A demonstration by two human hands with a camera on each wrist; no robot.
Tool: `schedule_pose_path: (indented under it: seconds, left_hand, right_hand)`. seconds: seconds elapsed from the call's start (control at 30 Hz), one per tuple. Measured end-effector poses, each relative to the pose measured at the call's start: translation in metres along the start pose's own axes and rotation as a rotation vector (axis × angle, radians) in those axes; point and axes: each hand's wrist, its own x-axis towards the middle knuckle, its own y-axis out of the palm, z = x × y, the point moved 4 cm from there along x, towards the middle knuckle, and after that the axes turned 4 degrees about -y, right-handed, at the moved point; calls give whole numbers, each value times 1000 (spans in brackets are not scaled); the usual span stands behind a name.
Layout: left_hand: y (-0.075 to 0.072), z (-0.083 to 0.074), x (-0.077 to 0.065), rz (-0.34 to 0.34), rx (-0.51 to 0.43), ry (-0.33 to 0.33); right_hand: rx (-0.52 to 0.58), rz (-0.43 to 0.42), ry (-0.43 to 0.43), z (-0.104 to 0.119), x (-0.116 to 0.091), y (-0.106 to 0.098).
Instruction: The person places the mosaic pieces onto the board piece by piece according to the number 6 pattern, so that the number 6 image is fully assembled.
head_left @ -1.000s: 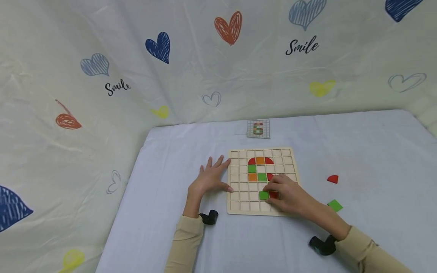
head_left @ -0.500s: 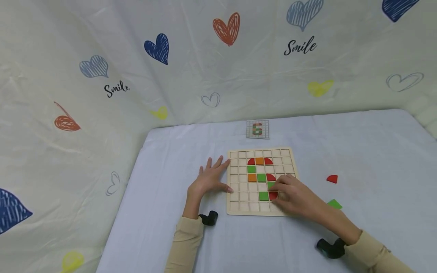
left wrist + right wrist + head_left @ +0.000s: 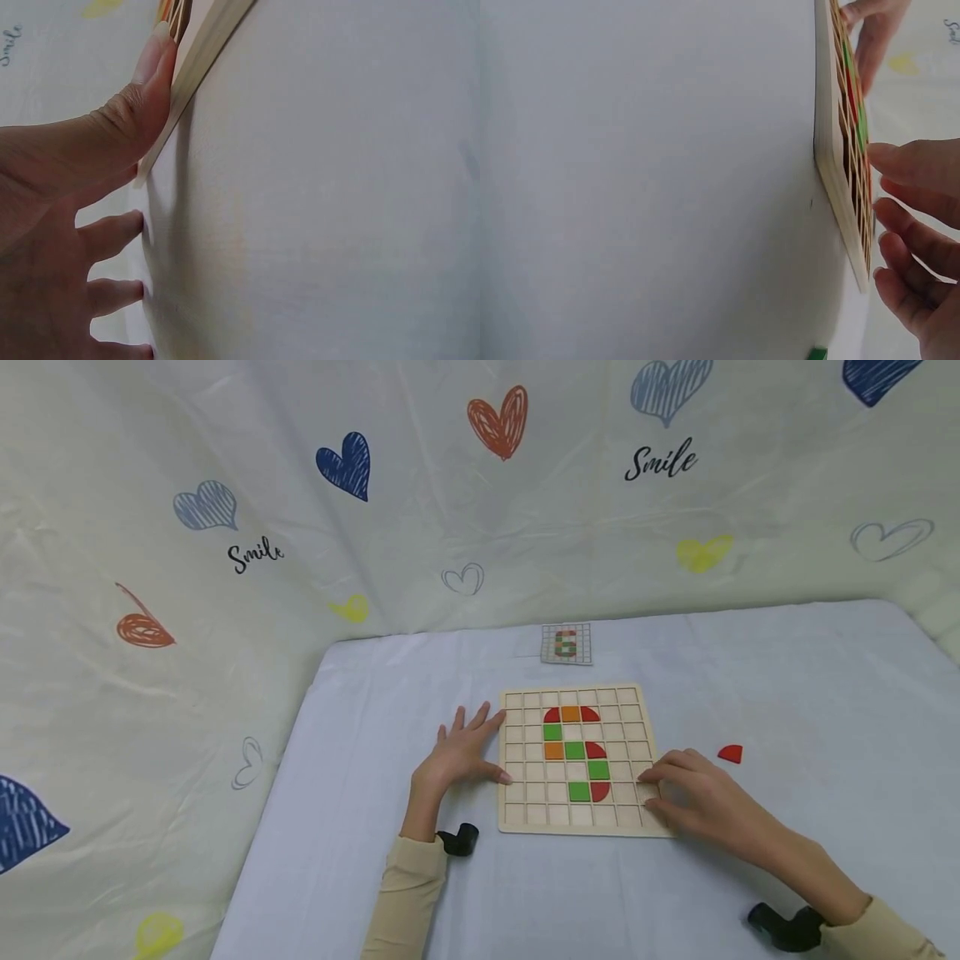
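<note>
A square wooden grid board (image 3: 525, 814) lies on the white-covered table. Several red, orange and green tiles are set in its cells, among them a green square (image 3: 598, 770) above a red quarter-round (image 3: 600, 791). My left hand (image 3: 459, 758) is spread at the board's left edge, its thumb and index fingertip touching the rim. Over the board's right edge hovers my right hand (image 3: 697, 793), fingers loosely bent, with nothing visible between them. In the right wrist view, a loose green tile (image 3: 817, 353) shows at the bottom; my right arm hides it in the head view.
A small pattern card (image 3: 566, 644) with a coloured figure on a grid lies behind the board. One loose red quarter-round tile (image 3: 731, 753) rests on the table to the right. A curtain printed with hearts (image 3: 498, 422) hangs at the back.
My right hand has let go of the green square, now sitting above the red quarter-round, and has moved right toward the board's edge. My left hand has stayed in place.
</note>
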Motion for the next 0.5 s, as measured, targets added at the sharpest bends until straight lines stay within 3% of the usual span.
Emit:
schedule_pose_path:
  seconds: [0.23,0.5]
  left_hand:
    - [0,2,-1,2,-9,3]
    - [0,2,-1,2,3,11]
  right_hand:
    - [-48,-28,21,-19,-9,-9]
    - [-77,-120,40,-46,-16,-25]
